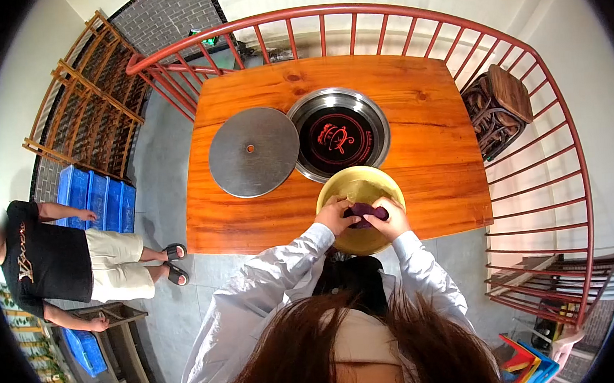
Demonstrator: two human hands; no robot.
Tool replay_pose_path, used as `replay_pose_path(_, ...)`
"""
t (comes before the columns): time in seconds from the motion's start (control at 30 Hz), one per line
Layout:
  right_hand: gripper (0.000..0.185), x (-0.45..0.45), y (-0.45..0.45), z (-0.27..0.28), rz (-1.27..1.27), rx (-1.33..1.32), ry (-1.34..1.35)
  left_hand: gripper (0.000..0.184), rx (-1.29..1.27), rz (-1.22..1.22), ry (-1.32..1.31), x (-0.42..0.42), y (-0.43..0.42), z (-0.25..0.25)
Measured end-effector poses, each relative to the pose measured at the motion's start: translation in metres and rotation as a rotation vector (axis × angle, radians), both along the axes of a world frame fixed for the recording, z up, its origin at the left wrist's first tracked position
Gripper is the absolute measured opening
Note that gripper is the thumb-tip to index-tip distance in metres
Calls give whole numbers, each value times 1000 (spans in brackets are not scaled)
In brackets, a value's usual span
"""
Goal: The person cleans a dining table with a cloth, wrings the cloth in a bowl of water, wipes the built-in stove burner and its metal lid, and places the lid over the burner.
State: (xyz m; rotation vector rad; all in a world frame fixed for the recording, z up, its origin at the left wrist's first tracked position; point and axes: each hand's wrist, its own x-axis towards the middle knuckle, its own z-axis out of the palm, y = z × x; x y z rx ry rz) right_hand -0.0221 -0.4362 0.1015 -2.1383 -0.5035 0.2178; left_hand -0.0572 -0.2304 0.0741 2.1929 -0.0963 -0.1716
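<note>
A yellow basin [363,246] stands at the near edge of the wooden table, with what looks like some water in it. Over the basin, a dark purple cloth [362,215] is bunched up between my two hands. My left hand [335,216] grips its left side, fingers closed. From the right, my right hand [392,220] is closed on the other side of the cloth, thumb on top. Just beyond the basin, a round black cooktop with red markings [332,138] sits inside a steel ring set in the table. Left of it lies a round metal lid [252,163] with a small central hole.
Red railing [351,9] curves behind and right of the wooden table [413,84]. Wooden stools [504,103] are stacked at the right. A person in a black shirt [51,248] stands at the left near blue crates [94,196]. Another person's hand [566,348] shows at lower right.
</note>
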Motion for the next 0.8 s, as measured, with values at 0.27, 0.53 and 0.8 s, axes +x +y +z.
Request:
replay_pose_path(0.27,23,5,5,20,-38,89,-77,51,-152,43,97,7,-2,26)
replay_pose_path(0.53,17,37,-6,31,8,388,389,46,-935,101,359,22,15,19)
replay_pose_path(0.8,49,45,3,45,116,441,727,33,-716,234,86,30,12,33)
